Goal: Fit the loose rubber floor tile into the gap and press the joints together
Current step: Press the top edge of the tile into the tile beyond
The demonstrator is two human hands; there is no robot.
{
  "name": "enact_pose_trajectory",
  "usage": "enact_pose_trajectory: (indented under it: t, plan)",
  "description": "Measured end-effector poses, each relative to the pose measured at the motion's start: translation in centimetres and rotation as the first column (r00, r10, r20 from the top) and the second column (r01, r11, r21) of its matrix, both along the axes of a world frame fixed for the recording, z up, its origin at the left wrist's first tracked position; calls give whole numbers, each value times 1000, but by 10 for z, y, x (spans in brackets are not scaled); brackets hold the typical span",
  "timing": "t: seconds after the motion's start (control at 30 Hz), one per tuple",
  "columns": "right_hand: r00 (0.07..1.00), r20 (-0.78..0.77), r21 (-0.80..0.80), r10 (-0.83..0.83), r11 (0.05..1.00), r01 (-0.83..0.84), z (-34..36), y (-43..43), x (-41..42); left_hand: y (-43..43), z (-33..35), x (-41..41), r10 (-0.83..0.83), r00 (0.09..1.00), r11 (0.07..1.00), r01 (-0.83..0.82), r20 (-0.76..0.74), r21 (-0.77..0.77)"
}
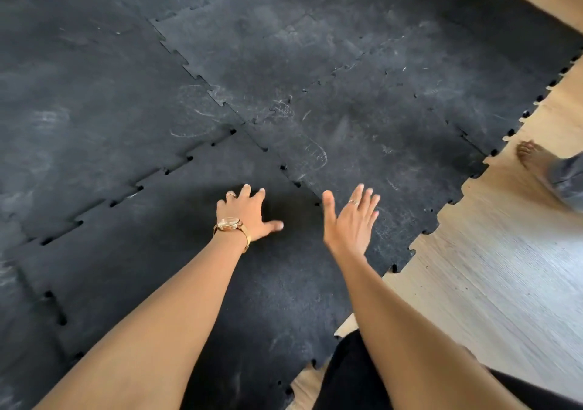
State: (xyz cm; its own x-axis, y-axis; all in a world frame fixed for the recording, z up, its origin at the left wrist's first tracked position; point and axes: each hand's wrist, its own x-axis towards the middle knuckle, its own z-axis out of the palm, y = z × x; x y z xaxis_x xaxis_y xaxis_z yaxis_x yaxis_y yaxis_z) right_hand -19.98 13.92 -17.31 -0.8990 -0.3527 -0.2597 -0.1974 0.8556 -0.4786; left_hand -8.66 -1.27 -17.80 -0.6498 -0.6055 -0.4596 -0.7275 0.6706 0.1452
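A black rubber floor tile with toothed edges lies in the near corner of the matting, among the other black interlocking tiles. Small holes show along its left joint and its far-right joint, where the teeth sit loosely. My left hand, with a gold watch on the wrist, rests flat on this tile with spread fingers. My right hand is open with the fingers apart, raised slightly above the joint with the neighbouring tile. Neither hand holds anything.
Pale wooden floor runs along the right side, beyond the matting's jagged edge. Another person's bare foot and grey trouser leg stand on the wood at the right. My dark-clothed knee is at the bottom.
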Motion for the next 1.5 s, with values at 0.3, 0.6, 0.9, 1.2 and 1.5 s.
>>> enact_pose_trajectory:
  t: [0.3,0.6,0.9,1.2,1.5]
  plan:
    - [960,-266,0,91,996,-94,-76,1,-67,-8,-80,10,194,928,909,-291,-317,-297]
    - [963,-249,264,104,964,-36,-87,-2,-70,-14,-82,8,199,945,911,-276,-260,-306]
    - [947,-249,234,201,962,-142,-86,-31,-72,-17,-82,8,199,941,917,-278,-275,-287]
    - [953,-298,17,52,999,-49,-62,-59,-70,-18,-80,7,222,936,912,-298,-273,-283]
    - [831,-352,168,431,902,-397,-99,-126,-67,-19,-86,6,215,938,903,-297,-272,-310]
